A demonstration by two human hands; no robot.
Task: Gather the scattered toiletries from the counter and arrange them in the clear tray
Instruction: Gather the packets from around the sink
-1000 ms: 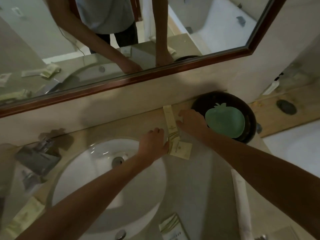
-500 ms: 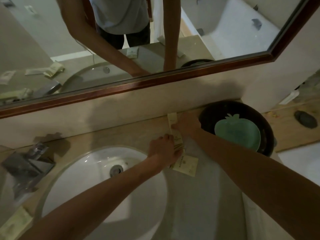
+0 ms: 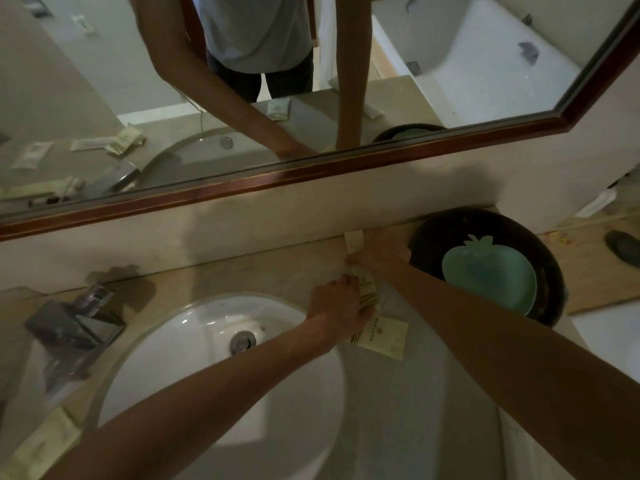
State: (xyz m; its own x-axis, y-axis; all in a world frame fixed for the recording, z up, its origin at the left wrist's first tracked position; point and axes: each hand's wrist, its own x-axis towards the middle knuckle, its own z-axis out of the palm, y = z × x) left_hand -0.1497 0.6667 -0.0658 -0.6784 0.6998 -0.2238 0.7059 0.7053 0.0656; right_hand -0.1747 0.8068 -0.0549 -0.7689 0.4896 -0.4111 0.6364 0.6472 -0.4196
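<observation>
A long cream toiletry packet (image 3: 366, 287) lies on the beige counter against the back wall, right of the sink. My right hand (image 3: 381, 252) pinches its upper part near the wall. My left hand (image 3: 337, 304) curls over its lower end. That hand also rests on the edge of a square cream packet (image 3: 386, 336) lying just below. Another cream packet (image 3: 45, 445) lies at the counter's near left corner. I cannot make out a clear tray with certainty.
A white sink basin (image 3: 194, 341) with a chrome faucet (image 3: 76, 327) fills the left. A black bowl (image 3: 550, 271) holding a green apple-shaped dish (image 3: 491, 275) stands right of my hands. The wood-framed mirror (image 3: 242, 188) above reflects more scattered packets.
My left hand slid right and closed over the long packet's lower end. My right hand shifted onto its upper part by the wall. The view moved closer and leftward.
</observation>
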